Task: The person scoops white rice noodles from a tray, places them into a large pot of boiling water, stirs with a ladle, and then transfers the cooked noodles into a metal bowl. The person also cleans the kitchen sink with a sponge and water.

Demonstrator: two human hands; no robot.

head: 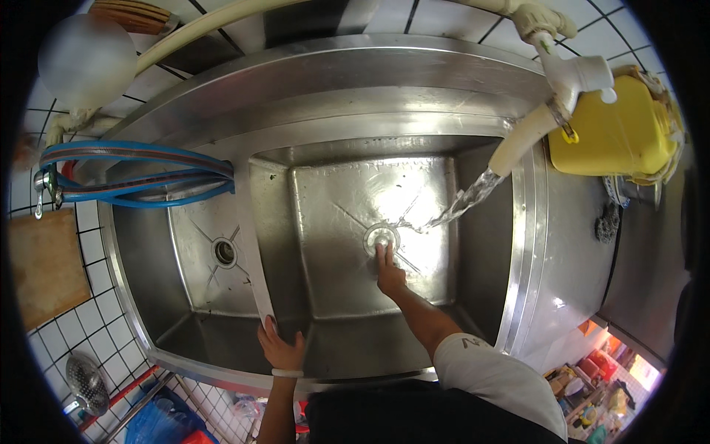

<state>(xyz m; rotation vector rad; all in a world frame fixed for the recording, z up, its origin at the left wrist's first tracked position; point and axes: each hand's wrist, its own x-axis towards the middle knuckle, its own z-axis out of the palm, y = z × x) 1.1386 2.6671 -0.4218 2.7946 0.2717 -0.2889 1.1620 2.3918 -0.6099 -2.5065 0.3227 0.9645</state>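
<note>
My right hand [390, 271] reaches down into the right basin of a double stainless steel sink [344, 277], two fingertips on the round drain fitting [381, 240] in its floor. From the pale hose on the tap [524, 139], a stream of water [471, 198] falls near that drain. My left hand [281, 347], with a pale band at the wrist, rests on the divider [256, 250] between the basins at its near end, fingers apart, holding nothing. The left basin has an open drain hole [224, 252].
Coiled blue hose [138, 149] crosses the left basin's far side. A yellow plastic container [610, 133] and a steel scourer [607, 222] sit at right. A wooden board [44, 266] and perforated ladle [87, 383] are at left; piled goods lie lower right.
</note>
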